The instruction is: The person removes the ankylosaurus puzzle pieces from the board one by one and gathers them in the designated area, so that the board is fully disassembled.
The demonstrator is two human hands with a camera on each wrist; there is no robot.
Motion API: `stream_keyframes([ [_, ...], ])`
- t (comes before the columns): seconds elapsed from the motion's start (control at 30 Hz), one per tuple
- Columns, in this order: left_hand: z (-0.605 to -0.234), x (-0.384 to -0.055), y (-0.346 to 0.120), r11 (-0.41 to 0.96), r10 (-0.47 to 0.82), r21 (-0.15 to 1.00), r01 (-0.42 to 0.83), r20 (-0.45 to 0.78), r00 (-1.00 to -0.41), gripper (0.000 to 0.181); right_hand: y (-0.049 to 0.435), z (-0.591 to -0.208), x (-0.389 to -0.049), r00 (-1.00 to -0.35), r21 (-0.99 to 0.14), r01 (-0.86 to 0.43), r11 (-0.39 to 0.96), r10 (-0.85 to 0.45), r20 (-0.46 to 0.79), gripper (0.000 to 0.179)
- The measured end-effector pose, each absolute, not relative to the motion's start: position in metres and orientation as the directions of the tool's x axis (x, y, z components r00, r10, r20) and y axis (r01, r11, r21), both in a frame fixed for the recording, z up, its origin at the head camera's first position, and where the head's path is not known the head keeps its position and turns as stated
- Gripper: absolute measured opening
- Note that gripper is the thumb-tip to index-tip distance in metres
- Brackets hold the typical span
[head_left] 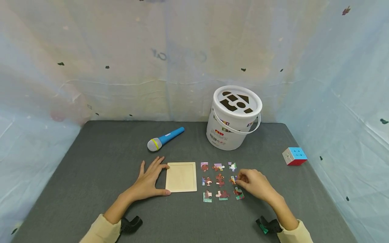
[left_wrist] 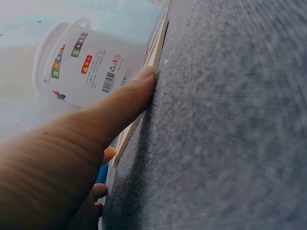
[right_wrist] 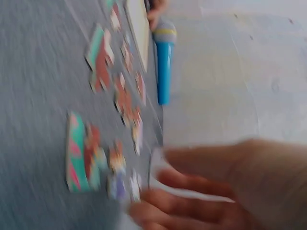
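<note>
My left hand (head_left: 149, 180) is spread at the left side of a square pale wooden puzzle tray (head_left: 181, 177). Its thumb touches the lower left corner and a finger touches near the upper left one; the left wrist view shows the thumb (left_wrist: 122, 103) against the tray's thin edge. Right of the tray, jigsaw pieces (head_left: 220, 180) lie apart in rows. Over the right column hovers my right hand (head_left: 256, 184), fingers bent beside the middle piece (head_left: 233, 180). In the blurred right wrist view I see nothing between its thumb and fingers. A green-edged corner piece (right_wrist: 76, 158) lies close by.
A blue toy microphone (head_left: 166, 138) lies behind the tray. Behind the pieces stands a white lidded bucket (head_left: 225, 131) with a handle and shaped holes in its lid. A puzzle cube (head_left: 294, 156) sits near the right edge of the grey table (head_left: 179, 222).
</note>
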State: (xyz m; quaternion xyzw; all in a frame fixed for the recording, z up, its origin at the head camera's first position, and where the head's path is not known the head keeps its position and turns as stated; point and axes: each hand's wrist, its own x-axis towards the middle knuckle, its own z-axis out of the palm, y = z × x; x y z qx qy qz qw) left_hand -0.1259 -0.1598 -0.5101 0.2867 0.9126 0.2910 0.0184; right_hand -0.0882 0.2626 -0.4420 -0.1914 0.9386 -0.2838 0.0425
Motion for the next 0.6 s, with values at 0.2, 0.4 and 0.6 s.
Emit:
stream_keyframes([
  [0.2,-0.509,-0.126,-0.158,0.674,0.543,0.517,0.527,0.136,-0.828,0.094,0.225,-0.447,-0.09,-0.914,-0.365,-0.371,0.854,-0.268,0.303,0.025],
  [0.4,-0.498,-0.123,-0.15,0.7,0.553,0.447,0.557,0.154,-0.819,0.089,0.195,-0.449,-0.092,-0.877,-0.219,-0.453,0.864,-0.388,0.283,0.073],
  [0.6,-0.476,-0.113,-0.132,0.829,0.498,0.153,0.539,0.237,-0.834,0.084,0.176,-0.448,-0.092,-0.911,-0.124,-0.396,0.91,-0.372,0.176,0.084],
])
